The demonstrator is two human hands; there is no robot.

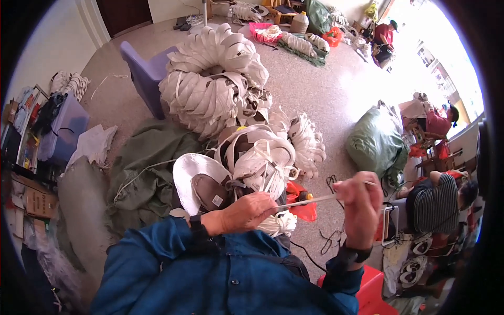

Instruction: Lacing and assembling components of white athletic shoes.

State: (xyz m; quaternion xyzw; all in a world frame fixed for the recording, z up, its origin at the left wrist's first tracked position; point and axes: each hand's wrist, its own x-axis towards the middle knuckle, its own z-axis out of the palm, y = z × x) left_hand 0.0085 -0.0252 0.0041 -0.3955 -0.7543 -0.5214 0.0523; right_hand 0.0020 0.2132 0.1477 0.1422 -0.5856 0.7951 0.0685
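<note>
A white shoelace (310, 201) is pulled straight between my two hands over my lap. My left hand (247, 211) pinches one end, close beside a white shoe upper (265, 164) with loops of lace on it. Raised higher at the right, my right hand (361, 205) has its fingers closed on the other end. Left of the upper lies another shoe piece with a white rim and a brown lining (211, 191). Below the stretched lace sits a bundle of white laces (279, 224), partly behind my sleeve.
Large coils of stacked white uppers (210, 100) rise ahead, in front of a purple chair (142, 73). Dark green cloth (152, 157) lies at left. A red bag (303, 210), green sack (375, 139) and red stool (370, 291) are at right, with people seated beyond.
</note>
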